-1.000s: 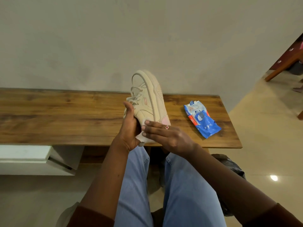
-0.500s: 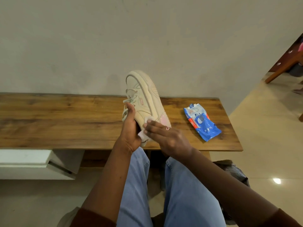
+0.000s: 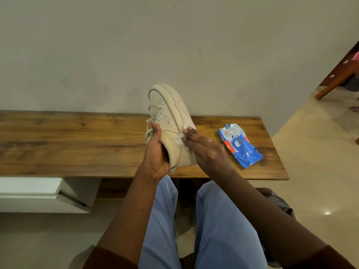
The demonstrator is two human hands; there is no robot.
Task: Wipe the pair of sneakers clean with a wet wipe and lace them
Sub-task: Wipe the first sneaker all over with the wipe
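Wiping step: left hand (image 3: 155,150) grips sneaker (image 3: 171,113) at the heel; flat right hand (image 3: 204,147) presses wipe (image 3: 181,137) against its side. Next, probably: rotate sneaker, reach unwiped panels.

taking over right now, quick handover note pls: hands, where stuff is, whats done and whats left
Hands: the left hand grips the sneaker at its heel end, toe pointing up and away, above the wooden table. The right hand presses the wet wipe with straight fingers against the sneaker's side near the sole.
Things: the wipe pack lies on the table to the right.
Done: wiping of this sneaker is under way. Its lace is partly threaded, with loose loops.
Left: finish wiping and lacing it. The second sneaker is not in view.
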